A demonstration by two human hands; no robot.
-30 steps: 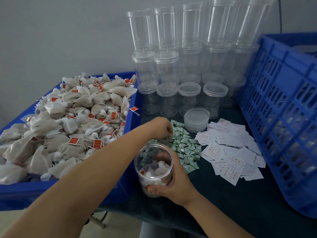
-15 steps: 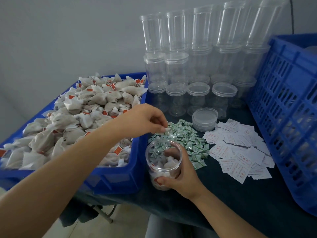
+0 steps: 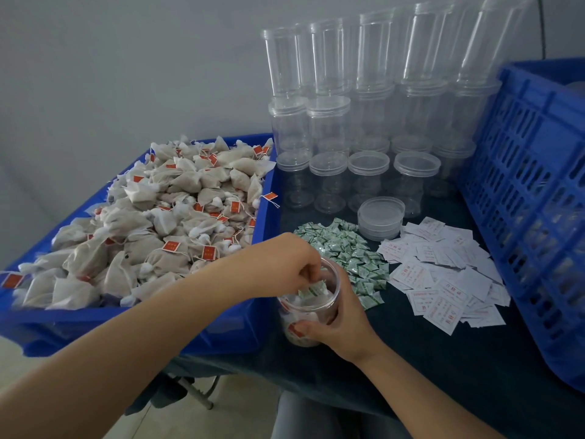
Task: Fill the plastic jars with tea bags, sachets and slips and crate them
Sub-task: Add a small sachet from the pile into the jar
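My right hand (image 3: 340,324) grips a clear plastic jar (image 3: 311,307) at the table's front edge; tea bags lie in its bottom. My left hand (image 3: 285,264) hovers over the jar's mouth and pinches a green-and-white sachet (image 3: 313,290) that hangs just inside the rim. A heap of green sachets (image 3: 348,251) lies behind the jar. White printed slips (image 3: 443,280) are spread to its right. A blue bin (image 3: 126,324) on the left is piled with tea bags (image 3: 164,223) with red tags.
Stacks of empty clear jars (image 3: 364,122) stand at the back against the wall. A short stack of clear lids (image 3: 381,217) sits before them. A large blue slatted crate (image 3: 538,201) fills the right side. The table wears a dark cloth (image 3: 443,375).
My left hand has moved from the sachet heap back to the jar's mouth with a sachet in its fingers. The right hand and jar stay in place.
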